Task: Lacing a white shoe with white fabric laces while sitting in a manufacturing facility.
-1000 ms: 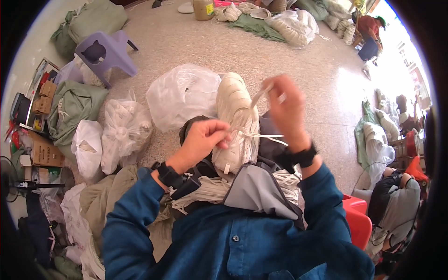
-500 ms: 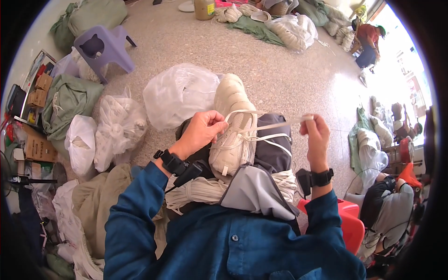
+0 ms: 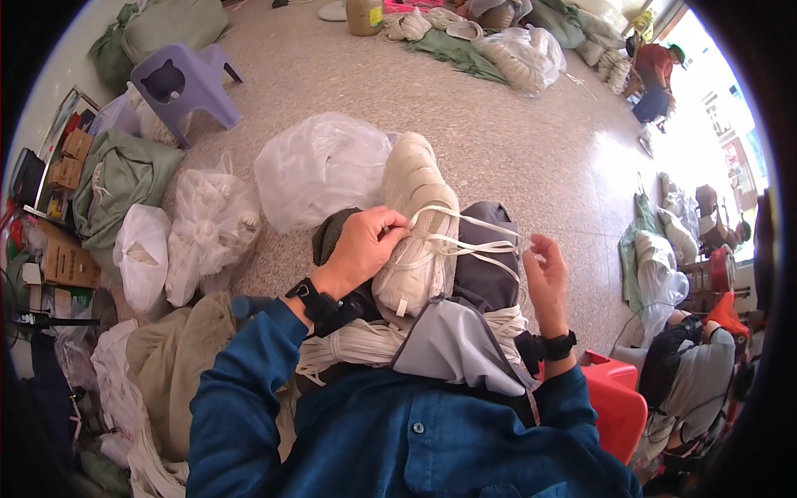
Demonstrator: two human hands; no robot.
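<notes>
Head view: the left hand pinches a white lace at the cream shoe; the right hand, fingers loosely parted, hangs just beside the lacing.

1 purple stool stands near 1 bulging grey-green sack.

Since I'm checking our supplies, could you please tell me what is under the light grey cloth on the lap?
Bundled cream laces stick out at both sides of the light grey cloth; whatever lies beneath its middle is covered.
</notes>
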